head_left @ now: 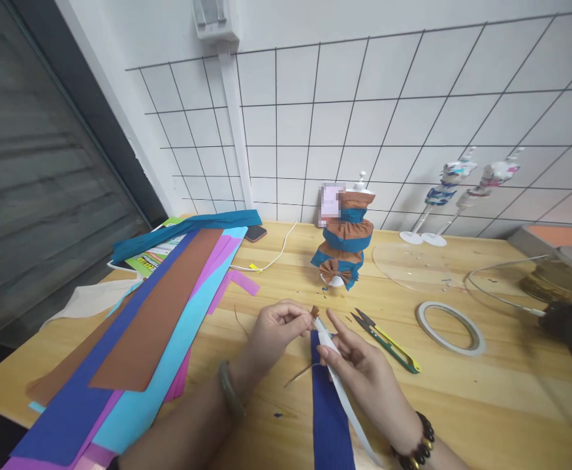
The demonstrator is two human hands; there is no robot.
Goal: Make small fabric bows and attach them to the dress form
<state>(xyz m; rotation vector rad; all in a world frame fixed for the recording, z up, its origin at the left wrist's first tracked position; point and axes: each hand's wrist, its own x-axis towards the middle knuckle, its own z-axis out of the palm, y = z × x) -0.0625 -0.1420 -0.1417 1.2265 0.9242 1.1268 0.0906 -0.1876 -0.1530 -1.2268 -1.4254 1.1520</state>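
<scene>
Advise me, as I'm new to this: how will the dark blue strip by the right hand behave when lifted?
The dark blue strip probably sags, being long and thin. It looks light, its surface paper-like. Lying flat, it seems unlikely to roll.

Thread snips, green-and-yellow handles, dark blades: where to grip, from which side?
Best by the green-and-yellow handles, probably from the right: their joined end points right and toward the wearer, while the dark metal blades point left and away. The right hand, holding a white strip, crowds the left side.
</scene>
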